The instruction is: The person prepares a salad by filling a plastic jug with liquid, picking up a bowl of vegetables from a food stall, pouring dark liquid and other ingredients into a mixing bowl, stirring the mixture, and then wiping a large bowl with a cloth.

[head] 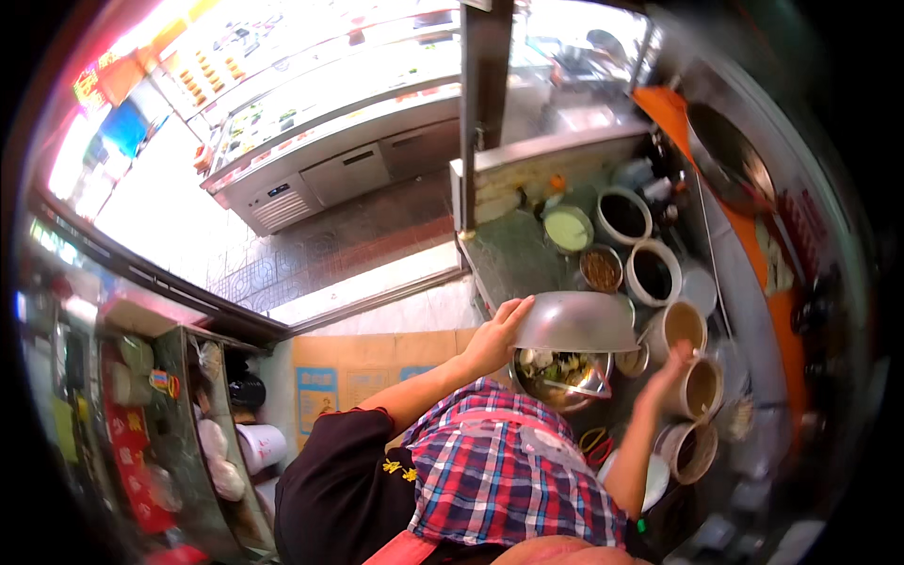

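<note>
My left hand [510, 326] grips the rim of a large metal bowl [579, 321], which is tilted on its side with its outer wall facing up. Right below its edge sits a second, shiny metal bowl [561, 374] with chopped, mixed food in it, some pale and some green. My right hand [667, 371] is blurred and reaches over the counter beside two tubs of brown contents, an upper tub [684, 328] and a lower tub [701, 388]. A small pale tip shows by its fingers; whether the hand holds something is unclear.
More tubs line the counter: dark liquid [624, 215], a second dark tub [651, 274], pale green contents [568, 229], brown bits [601, 268]. A wok [731, 155] stands at the far right. A metal post [484, 106] rises at the counter's end. Flattened cardboard [353, 374] lies left.
</note>
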Tool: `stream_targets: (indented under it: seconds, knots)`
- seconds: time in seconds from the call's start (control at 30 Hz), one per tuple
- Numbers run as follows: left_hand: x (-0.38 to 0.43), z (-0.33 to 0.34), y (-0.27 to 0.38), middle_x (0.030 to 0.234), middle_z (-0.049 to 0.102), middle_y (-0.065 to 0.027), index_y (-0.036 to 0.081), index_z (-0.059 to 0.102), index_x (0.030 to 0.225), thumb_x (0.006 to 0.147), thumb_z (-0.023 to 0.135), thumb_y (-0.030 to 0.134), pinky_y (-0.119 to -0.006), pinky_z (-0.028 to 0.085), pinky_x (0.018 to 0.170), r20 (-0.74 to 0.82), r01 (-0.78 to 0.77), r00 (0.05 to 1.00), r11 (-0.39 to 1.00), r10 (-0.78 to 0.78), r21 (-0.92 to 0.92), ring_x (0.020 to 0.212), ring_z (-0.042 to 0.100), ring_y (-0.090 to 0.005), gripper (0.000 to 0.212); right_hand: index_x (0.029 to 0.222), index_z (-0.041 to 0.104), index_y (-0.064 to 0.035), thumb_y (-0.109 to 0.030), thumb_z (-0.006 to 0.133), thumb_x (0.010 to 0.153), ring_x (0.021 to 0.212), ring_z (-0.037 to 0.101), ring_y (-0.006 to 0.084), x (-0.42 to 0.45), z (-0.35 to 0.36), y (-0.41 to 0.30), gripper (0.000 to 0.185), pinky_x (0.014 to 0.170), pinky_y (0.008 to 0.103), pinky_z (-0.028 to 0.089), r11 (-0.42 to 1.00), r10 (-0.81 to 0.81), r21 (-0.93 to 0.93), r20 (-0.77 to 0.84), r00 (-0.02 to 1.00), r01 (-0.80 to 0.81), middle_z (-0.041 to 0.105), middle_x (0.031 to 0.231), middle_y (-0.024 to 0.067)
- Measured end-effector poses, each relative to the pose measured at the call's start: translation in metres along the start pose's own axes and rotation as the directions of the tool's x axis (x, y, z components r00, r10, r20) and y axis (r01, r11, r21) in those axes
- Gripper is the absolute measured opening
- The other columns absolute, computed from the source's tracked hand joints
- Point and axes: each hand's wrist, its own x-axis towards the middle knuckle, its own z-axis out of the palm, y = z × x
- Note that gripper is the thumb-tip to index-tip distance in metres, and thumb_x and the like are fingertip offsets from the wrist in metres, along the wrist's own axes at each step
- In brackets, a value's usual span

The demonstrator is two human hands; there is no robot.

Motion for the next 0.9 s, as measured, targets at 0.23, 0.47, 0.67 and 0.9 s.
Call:
stream_targets:
  seconds: [0.23,0.47,0.67,0.9]
  knots:
    - [0.001,0.003,-0.033,0.145,0.052,-0.0261,0.005,0.036,0.159,0.085,0.047,-0.016,-0.045,0.059,0.094,-0.165,0.091,0.979,0.985,-0.115,-0.148,0.119,0.065,-0.0398,0.077,0.158,0.042,-0.004,-0.035,0.06,0.105,0.142,0.051,0.032,-0.01,0.052,-0.012,0.064,0.119,0.0409,0.038,0.971,-0.053,0.233,0.427,0.903,-0.053,0.053,0.154,0.0209]
    - [-0.02,-0.016,-0.02,0.147,0.044,-0.0262,0.009,0.018,0.165,0.089,0.041,-0.012,-0.037,0.066,0.067,-0.026,0.409,0.866,0.735,-0.5,-0.541,0.079,0.077,-0.035,0.082,0.152,0.043,0.0009,-0.039,0.087,0.078,0.135,0.051,0.0403,-0.065,0.026,0.077,0.096,0.115,0.049,0.041,0.4,-0.022,-0.698,0.64,0.768,0.594,0.058,0.139,0.021]
    - [-0.03,-0.015,-0.009,0.146,0.043,-0.0271,0.008,0.016,0.164,0.09,0.04,-0.011,-0.038,0.067,0.067,-0.026,0.416,0.853,0.708,-0.522,-0.57,0.079,0.077,-0.0376,0.08,0.154,0.038,-0.0014,-0.037,0.092,0.071,0.132,0.049,0.0332,-0.083,0.044,0.096,0.105,0.111,0.0452,0.04,0.172,0.338,-0.744,0.66,0.671,0.646,0.053,0.136,0.0149]
    - [-0.036,-0.009,-0.009,0.144,0.044,-0.0272,0.005,0.018,0.163,0.09,0.04,-0.011,-0.038,0.068,0.066,-0.115,0.388,0.854,0.769,-0.507,-0.508,0.08,0.077,-0.0349,0.078,0.134,0.051,-0.004,-0.028,0.089,0.074,0.113,0.064,0.0378,-0.081,0.024,0.024,0.075,0.096,0.0489,0.052,0.243,0.376,-0.775,0.63,0.68,0.584,0.054,0.13,0.0171]
